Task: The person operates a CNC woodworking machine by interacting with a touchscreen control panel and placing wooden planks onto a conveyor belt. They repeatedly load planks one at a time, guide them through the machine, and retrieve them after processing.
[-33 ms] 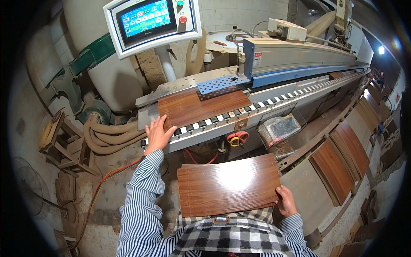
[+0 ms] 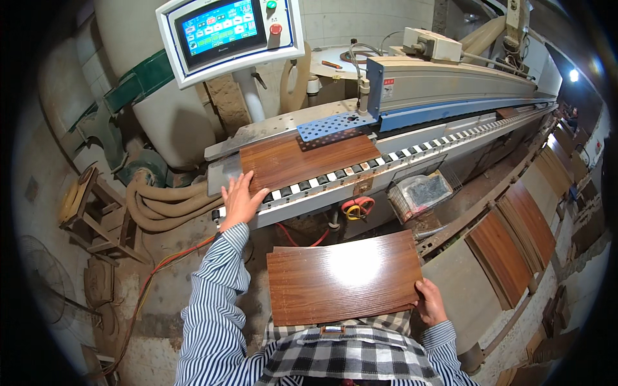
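A brown wood-grain panel (image 2: 277, 162) lies flat on the machine's infeed end, its far right part under a blue perforated guard (image 2: 335, 126). My left hand (image 2: 241, 201) is open, fingers spread, touching the panel's near left corner beside the roller track (image 2: 322, 183). Close to my body, a small stack of similar brown panels (image 2: 299, 283) rests against my checked apron (image 2: 341, 350). My right hand (image 2: 431, 302) grips the stack at its lower right edge, thumb on top and the other fingers mostly hidden beneath.
A control screen (image 2: 225, 29) with a red button stands behind the machine. The long machine body (image 2: 450, 83) runs off to the far right. A wire basket (image 2: 421, 193) hangs on its front. More panels (image 2: 492, 257) lie stacked at right; hoses (image 2: 170, 202) and a stool (image 2: 96, 212) are left.
The panel on the machine has slid slightly to the right, and my left hand has moved a little with it. My right hand and the held stack look unchanged.
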Motion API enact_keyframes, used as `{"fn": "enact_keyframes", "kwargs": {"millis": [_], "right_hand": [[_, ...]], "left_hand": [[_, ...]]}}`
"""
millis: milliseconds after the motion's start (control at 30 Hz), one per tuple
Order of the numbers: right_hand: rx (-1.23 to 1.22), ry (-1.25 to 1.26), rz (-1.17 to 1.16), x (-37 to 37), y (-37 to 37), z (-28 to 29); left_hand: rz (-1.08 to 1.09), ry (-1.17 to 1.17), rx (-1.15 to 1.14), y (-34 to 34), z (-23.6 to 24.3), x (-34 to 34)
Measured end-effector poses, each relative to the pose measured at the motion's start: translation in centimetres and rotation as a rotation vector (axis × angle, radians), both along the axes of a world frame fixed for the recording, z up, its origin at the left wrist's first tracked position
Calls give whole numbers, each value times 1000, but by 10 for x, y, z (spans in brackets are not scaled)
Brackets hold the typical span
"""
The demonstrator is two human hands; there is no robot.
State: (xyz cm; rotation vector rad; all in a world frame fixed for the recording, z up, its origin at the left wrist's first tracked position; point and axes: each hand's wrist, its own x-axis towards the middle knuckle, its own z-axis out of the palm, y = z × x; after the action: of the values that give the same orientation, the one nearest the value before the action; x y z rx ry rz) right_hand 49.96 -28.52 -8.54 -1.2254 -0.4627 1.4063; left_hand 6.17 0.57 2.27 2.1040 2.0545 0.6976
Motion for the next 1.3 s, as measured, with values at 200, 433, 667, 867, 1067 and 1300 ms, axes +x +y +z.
{"fn": "enact_keyframes", "kwargs": {"millis": [200,433,667,867,1067,1300], "right_hand": [[23,3,-34,-6,-2,9],[139,-7,29,-6,-7,20],[272,117,-25,1,-16,14],[382,175,-52,-7,28,51],[394,127,103,-49,126,78],[320,520,148,-83,182,86]], "left_hand": [[-53,35,35,20,-7,51],[-190,-132,21,38,-14,92],[-422,-743,0,23,-9,44],[-397,-541,100,-87,36,-8],[-416,-29,151,-127,24,-20],[-126,10,179,-80,-15,-43]]}}
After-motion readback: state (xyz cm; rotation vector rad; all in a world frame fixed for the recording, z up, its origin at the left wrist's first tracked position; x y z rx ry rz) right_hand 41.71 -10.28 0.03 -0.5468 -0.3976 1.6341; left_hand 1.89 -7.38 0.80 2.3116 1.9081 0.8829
